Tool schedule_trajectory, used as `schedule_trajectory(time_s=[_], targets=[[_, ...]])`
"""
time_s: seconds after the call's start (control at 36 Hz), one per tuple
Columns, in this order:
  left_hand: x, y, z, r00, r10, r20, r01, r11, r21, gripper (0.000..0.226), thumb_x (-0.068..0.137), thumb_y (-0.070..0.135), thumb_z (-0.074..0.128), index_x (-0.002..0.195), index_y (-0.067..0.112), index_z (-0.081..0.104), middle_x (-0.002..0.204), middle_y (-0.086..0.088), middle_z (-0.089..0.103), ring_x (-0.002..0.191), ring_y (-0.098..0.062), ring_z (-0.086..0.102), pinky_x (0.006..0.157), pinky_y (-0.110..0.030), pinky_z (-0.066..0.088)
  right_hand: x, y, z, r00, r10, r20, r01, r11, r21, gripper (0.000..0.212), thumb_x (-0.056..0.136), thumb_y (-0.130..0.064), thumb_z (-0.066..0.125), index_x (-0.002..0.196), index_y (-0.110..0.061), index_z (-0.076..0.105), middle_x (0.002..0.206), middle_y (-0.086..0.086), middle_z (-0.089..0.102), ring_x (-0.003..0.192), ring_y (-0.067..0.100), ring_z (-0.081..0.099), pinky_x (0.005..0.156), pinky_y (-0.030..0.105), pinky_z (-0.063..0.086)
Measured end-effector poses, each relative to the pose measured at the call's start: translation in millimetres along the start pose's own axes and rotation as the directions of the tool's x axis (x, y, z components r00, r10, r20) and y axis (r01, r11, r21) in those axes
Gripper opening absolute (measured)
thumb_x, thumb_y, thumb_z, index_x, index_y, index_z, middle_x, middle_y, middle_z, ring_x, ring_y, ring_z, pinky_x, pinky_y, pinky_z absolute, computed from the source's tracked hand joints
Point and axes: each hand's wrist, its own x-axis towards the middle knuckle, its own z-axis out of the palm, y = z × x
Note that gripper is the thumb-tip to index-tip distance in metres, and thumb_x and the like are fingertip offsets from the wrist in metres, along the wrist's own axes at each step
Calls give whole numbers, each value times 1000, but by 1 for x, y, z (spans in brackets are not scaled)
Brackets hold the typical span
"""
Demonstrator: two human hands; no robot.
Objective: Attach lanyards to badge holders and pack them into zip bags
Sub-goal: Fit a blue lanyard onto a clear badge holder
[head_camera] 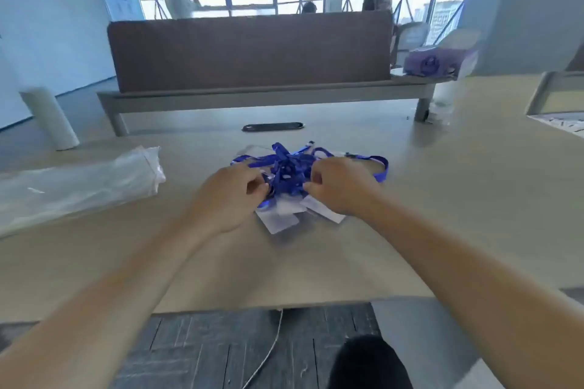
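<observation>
Blue woven lanyards (286,167) lie in a tangled heap near the middle of the pale surface (442,199), with clear badge holders (279,219) fanned out under the near side of the heap. The left hand (229,196) sits at the heap's left edge, thumb and fingers curled together and apparently pinching a strap. The right hand (339,186) is at the right edge with its fingers curled into the tangle, seemingly gripping another strap, though motion blur hides the exact contact. Judging by the look of them, the straps are light, limp and flat, so they will not hold a shape. They are likely to drag their neighbours along when one is pulled, because the loops are crossed over each other. A sensible hold would be near a strap's clip end, where the hardware gives the fingers something firm, drawing it out slowly while the other hand pins the rest. The holders look like thin, flexible and rather slick plastic sleeves. They are best taken by an edge or by the slotted top, not pressed flat, and they should slide easily on the smooth surface. Well apart to the left lies a stack of clear zip bags (76,183), floppy and probably clingy, best opened by the mouth.
</observation>
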Motion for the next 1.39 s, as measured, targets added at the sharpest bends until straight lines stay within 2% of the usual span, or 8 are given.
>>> schedule_trajectory(time_s=[0.25, 0.42, 0.81, 0.94, 1.0, 1.11, 1.28, 1.39], targets=[[-35, 28, -4, 999, -41, 18, 41, 999, -23, 21, 92, 26, 54, 79, 12, 65, 80, 0, 64, 75, -22, 58, 73, -41, 50, -36, 17, 6, 986, 142, 82, -136, 988, -76, 29, 84, -45, 62, 88, -18, 53, 69, -4, 50, 62, 15, 50, 55, 28, 40], [-39, 41, -6, 1000, -11, 17, 12, 999, -48, 19, 93, 25, 54, 77, 18, 63, 77, 8, 56, 70, -14, 53, 67, -36, 45, -39, 19, 10, 967, 196, 163, -188, 980, -59, 59, 73, -73, 61, 64, -18, 42, 69, -2, 46, 71, 22, 52, 64, 33, 45], [-21, 27, 10, 998, -31, 55, 37, 993, -108, 19, 92, 32, 54, 75, 28, 60, 79, 8, 61, 74, -16, 59, 69, -43, 53, -6, 16, -5, 870, 223, 439, -192, 975, -114, 57, 73, -60, 77, 78, -12, 47, 78, -3, 47, 84, 21, 52, 69, 28, 41], [-13, 24, 13, 998, -37, 57, 40, 997, -61, 14, 98, 31, 51, 85, 27, 57, 82, 10, 57, 68, -7, 51, 51, -19, 28, 4, 25, -11, 884, 168, 436, -119, 983, -138, 41, 82, -44, 75, 75, -7, 58, 76, 3, 55, 67, 18, 48, 56, 27, 34], [-11, 20, 13, 996, -53, 69, 58, 996, -72, 12, 98, 32, 51, 93, 25, 60, 88, 10, 61, 73, -6, 54, 52, -17, 29, 3, 30, -17, 903, 147, 403, -121, 989, -90, 27, 87, -30, 67, 95, -4, 69, 88, 8, 68, 75, 18, 55, 65, 29, 42], [-10, 14, 9, 986, -92, 136, 110, 985, -132, 19, 98, 35, 52, 102, 19, 62, 92, 5, 63, 87, -17, 61, 68, -26, 45, -6, 35, -37, 893, 163, 420, -243, 959, 143, 15, 89, -9, 58, 100, -9, 69, 73, 3, 66, 63, 13, 55, 58, 22, 43], [-15, 13, -4, 983, -124, 137, 151, 966, -211, 20, 99, 38, 51, 96, 21, 62, 96, 5, 63, 87, -12, 59, 67, -22, 41, -19, 27, -62, 857, 67, 511, -227, 939, 257, 14, 90, -7, 61, 101, -13, 68, 88, 6, 69, 68, 12, 63, 62, 24, 49], [-24, 13, -11, 980, -150, 134, 185, 930, -317, 29, 99, 46, 50, 91, 21, 64, 91, 3, 66, 87, -17, 63, 76, -33, 50, -23, 6, -64, 898, -1, 440, -164, 927, 336, 13, 89, -7, 62, 100, -13, 68, 85, -3, 67, 65, 11, 65, 60, 23, 50]])
